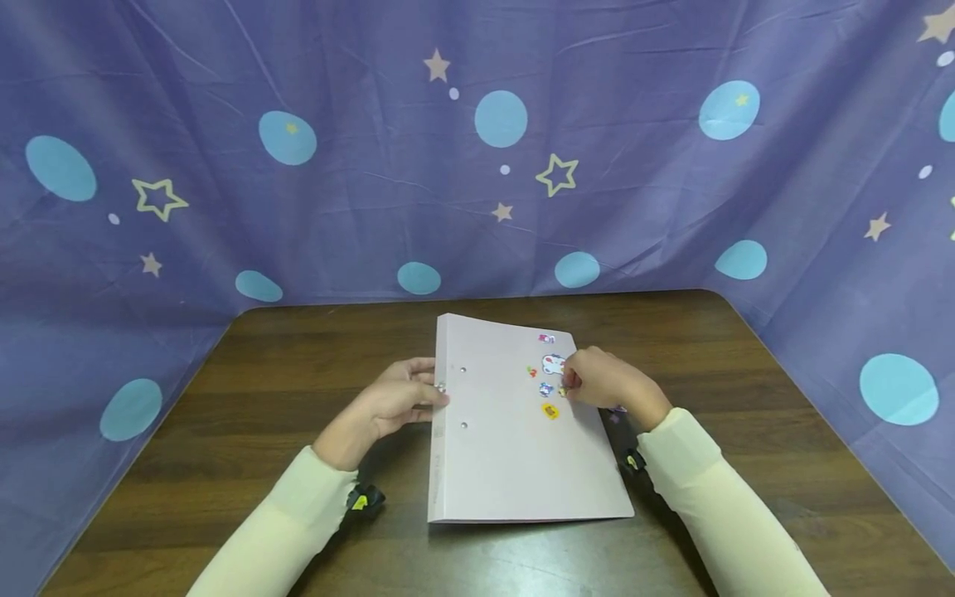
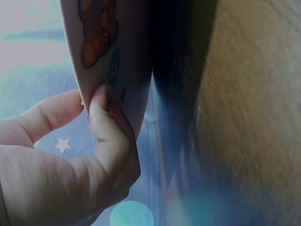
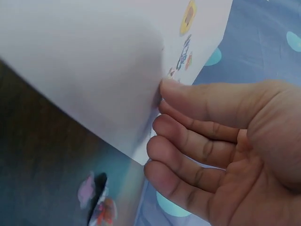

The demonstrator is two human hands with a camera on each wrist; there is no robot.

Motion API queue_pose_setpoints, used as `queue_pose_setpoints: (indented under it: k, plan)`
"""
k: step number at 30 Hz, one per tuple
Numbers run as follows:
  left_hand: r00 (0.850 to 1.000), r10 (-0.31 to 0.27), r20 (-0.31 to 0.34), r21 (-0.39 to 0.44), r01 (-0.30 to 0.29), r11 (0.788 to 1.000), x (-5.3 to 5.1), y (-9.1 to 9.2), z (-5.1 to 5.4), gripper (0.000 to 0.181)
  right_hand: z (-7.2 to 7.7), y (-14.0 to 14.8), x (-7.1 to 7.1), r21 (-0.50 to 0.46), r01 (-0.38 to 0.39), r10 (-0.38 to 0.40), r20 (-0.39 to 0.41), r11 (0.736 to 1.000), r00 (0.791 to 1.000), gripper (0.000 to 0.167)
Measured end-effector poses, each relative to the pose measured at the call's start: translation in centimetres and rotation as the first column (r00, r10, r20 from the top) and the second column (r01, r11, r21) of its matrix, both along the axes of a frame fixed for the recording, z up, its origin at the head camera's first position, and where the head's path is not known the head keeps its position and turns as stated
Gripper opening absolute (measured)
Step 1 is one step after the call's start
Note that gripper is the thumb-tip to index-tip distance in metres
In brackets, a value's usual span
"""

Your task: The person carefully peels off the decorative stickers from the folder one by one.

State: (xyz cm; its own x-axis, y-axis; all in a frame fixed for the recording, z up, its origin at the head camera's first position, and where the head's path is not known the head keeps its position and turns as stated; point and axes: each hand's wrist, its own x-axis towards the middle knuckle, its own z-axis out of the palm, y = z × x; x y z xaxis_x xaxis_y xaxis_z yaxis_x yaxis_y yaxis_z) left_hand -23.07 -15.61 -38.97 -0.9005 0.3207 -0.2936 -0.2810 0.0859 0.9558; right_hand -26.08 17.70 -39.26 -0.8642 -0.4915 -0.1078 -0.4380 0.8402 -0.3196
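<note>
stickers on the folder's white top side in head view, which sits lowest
The yellow-orange sticker: it lies nearest the bottom edge of the folder, below all the others.

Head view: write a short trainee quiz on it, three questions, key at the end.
1. Which hand grips the spine of the file folder?
2. True or false: the orange-yellow sticker sits lower in this view than the pink-and-white sticker.
3. Where is the right hand? A: under the folder's spine. B: at the stickered side of the cover. C: flat on the bare wood.

Key: 1: the left hand; 2: true; 3: B.
</note>
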Motion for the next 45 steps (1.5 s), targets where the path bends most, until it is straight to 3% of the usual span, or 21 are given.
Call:
queue_pose_setpoints:
  k: [9, 14, 22, 30, 45]
  plan:
    - [1.0, -0.003, 0.001, 0.004, 0.003, 1.0, -0.1, 0.0, 0.0, 0.079, -0.5, 0.2, -0.5, -0.03, -0.014, 0.014, 0.007, 0.999, 1.0, 0.015]
    - [1.0, -0.003, 0.005, 0.005, 0.003, 1.0, -0.1, 0.0, -0.1, 0.08, -0.8, 0.2, -0.5, -0.011, -0.044, 0.044, -0.005, 0.999, 0.999, 0.021]
    - [1.0, -0.001, 0.006, 0.006, 0.001, 1.0, 0.0, 0.1, 0.1, 0.081, -0.8, 0.1, -0.4, 0.026, -0.025, 0.025, 0.025, 0.999, 0.999, 0.018]
    - [1.0, 0.0, 0.007, -0.001, 0.0, 1.0, 0.0, 0.1, 0.1, 0.081, -1.4, 0.0, -0.3, 0.037, -0.075, 0.076, -0.044, 0.996, 0.996, 0.025]
    - [1.0, 0.0, 0.001, -0.009, 0.0, 1.0, 0.1, 0.1, 0.2, 0.081, -0.7, 0.4, 0.0, -0.007, -0.079, 0.079, -0.019, 0.997, 0.997, 0.027]
